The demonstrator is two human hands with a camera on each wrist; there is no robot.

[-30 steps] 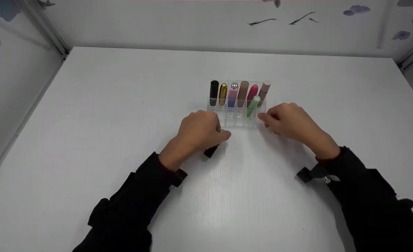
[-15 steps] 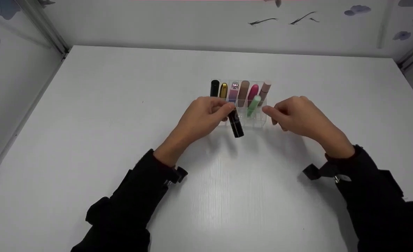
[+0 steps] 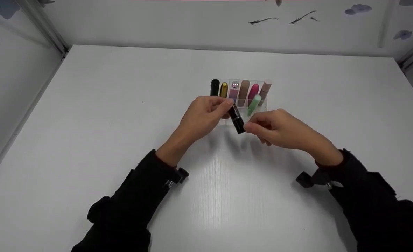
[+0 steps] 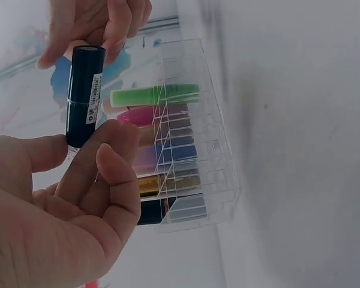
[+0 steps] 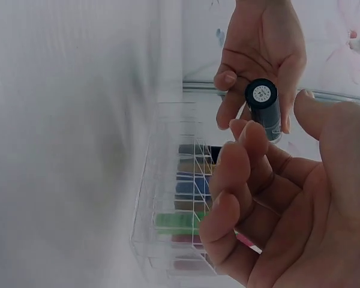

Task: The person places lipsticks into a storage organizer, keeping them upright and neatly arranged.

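Note:
A black lipstick tube [image 3: 237, 119] tilts in the air in front of a clear plastic lipstick holder [image 4: 189, 54]. My left hand [image 3: 204, 113] pinches its upper end between thumb and forefinger. The other end, with a round label, points toward my right hand [image 3: 281, 129], whose thumb and bent fingers sit on either side of it. In the right wrist view a gap shows between those fingers and the lipstick tube [image 5: 267, 114]; whether any fingertip touches it cannot be told. A white label runs along the tube in the left wrist view.
The holder's back row carries several tubes, among them a black one [image 3: 215, 87], a gold one [image 3: 224, 90] and a pink one [image 3: 253, 91]. A green tube [image 3: 254, 104] leans in a nearer slot. White walls border the white table [image 3: 122, 105].
My left hand has lifted the black lipstick tube up and to the right, toward the holder's front. My right hand first drew back slightly, then came left to the tube's lower end.

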